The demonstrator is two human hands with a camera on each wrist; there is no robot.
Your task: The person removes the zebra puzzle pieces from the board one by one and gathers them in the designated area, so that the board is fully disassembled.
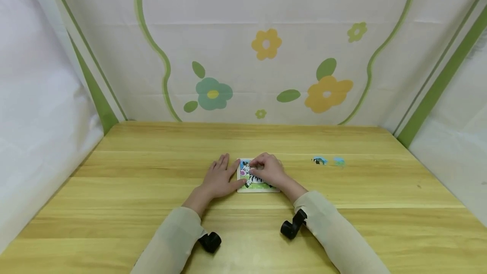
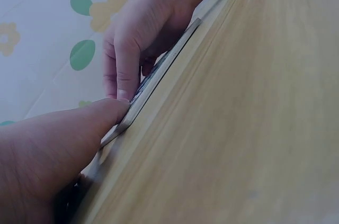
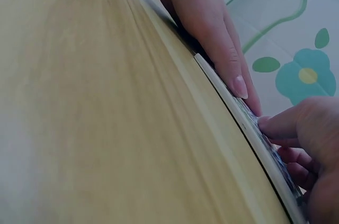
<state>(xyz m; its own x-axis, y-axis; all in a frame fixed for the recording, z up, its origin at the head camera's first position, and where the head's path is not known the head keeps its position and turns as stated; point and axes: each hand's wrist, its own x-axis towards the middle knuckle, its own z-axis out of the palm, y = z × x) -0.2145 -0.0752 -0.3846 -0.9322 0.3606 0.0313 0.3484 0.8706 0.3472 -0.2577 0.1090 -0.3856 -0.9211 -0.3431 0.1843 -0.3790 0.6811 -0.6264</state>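
Note:
A small zebra jigsaw puzzle [image 1: 258, 190] in a pale-rimmed tray lies flat on the wooden table. My left hand [image 1: 220, 179] rests at its left side, fingers spread, with the thumb on the lower left of the board and the index finger by the upper left corner. Over the upper part of the picture, my right hand [image 1: 269, 170] has its fingers bent and pinches a puzzle piece by the zebra's head; the hand largely hides that piece. In the right wrist view the right thumb [image 3: 278, 123] reaches down to the board's surface, close to the left thumb.
Two loose puzzle pieces lie right of the board: one blue and dark [image 1: 319, 160], one blue and green [image 1: 339, 162]. The wooden table [image 1: 152, 223] ends at a white flowered curtain [image 1: 228, 54] behind. Black wrist mounts [image 1: 293, 224] hang by both sleeves.

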